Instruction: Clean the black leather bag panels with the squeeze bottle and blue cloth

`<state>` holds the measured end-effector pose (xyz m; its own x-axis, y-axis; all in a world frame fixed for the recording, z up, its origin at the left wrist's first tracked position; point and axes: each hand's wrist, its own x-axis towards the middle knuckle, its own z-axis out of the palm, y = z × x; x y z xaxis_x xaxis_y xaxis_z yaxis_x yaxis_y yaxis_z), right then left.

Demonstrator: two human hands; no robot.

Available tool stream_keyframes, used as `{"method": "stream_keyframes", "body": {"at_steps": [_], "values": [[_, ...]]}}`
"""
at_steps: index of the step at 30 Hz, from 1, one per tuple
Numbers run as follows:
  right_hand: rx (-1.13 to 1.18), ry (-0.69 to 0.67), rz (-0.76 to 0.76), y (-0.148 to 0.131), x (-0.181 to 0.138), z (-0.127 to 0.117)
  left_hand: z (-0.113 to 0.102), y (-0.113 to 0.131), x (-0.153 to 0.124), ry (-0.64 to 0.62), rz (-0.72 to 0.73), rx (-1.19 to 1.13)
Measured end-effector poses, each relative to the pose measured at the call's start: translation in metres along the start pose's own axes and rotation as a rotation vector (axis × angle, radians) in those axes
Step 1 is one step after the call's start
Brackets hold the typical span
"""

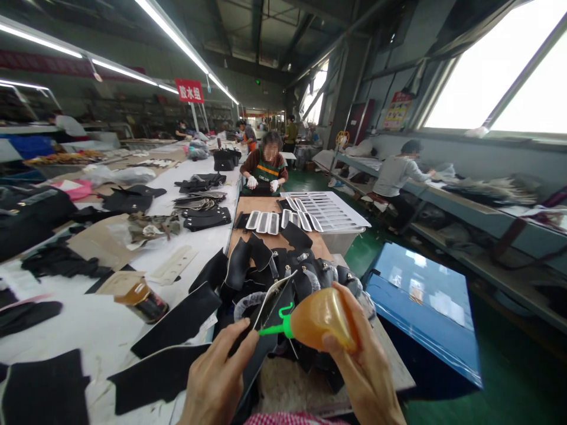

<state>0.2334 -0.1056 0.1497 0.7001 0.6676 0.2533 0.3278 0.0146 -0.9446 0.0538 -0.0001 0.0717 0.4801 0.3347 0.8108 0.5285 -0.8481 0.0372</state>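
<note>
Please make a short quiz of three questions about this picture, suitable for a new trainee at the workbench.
1. True or false: the right hand holds an orange squeeze bottle.
2. Which colour is the nozzle of that bottle? A) red B) green C) white
3. Fill in: the left hand grips a ____ leather piece.
Key: 1 true; 2 B; 3 black.

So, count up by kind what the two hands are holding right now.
Orange bottle with a green nozzle, in the right hand: 1
Black leather piece, in the left hand: 1
Total: 2
</note>
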Motion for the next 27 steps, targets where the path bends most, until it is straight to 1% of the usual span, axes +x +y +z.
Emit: {"method": "stream_keyframes", "body": {"at_steps": [4,6,9,12,14,16,19,21,24,25,27], "values": [[-0.143,0.012,-0.120,0.005,0.002,-0.001,0.000,-0.003,-0.004,0.011,0.013,-0.026],[-0.154,0.003,-0.107,0.005,0.001,-0.003,0.000,-0.007,-0.008,0.002,0.051,-0.015],[-0.076,-0.001,-0.044,-0.001,-0.001,-0.008,0.002,-0.010,-0.013,-0.019,0.099,0.018],[0.013,0.061,-0.029,-0.004,0.003,-0.013,0.005,-0.010,-0.015,-0.034,0.093,0.010],[-0.005,0.088,-0.039,0.000,0.008,-0.015,0.005,-0.007,-0.013,-0.030,0.087,0.002],[-0.077,0.064,-0.092,0.006,0.012,-0.017,0.004,-0.004,-0.009,-0.030,0.081,0.019],[-0.169,0.017,-0.157,0.011,0.013,-0.015,0.002,-0.001,-0.004,-0.072,0.080,0.065],[-0.182,-0.008,-0.131,0.010,0.010,-0.011,0.001,0.000,-0.003,-0.090,0.091,0.057],[-0.154,-0.103,-0.094,0.008,0.008,-0.006,0.002,0.000,-0.007,-0.108,0.065,0.000],[-0.154,-0.118,-0.110,0.009,0.009,-0.005,0.003,0.000,-0.008,-0.115,0.049,-0.014],[-0.169,-0.092,-0.173,0.012,0.012,-0.004,0.004,-0.001,-0.010,-0.109,0.049,-0.037]]}}
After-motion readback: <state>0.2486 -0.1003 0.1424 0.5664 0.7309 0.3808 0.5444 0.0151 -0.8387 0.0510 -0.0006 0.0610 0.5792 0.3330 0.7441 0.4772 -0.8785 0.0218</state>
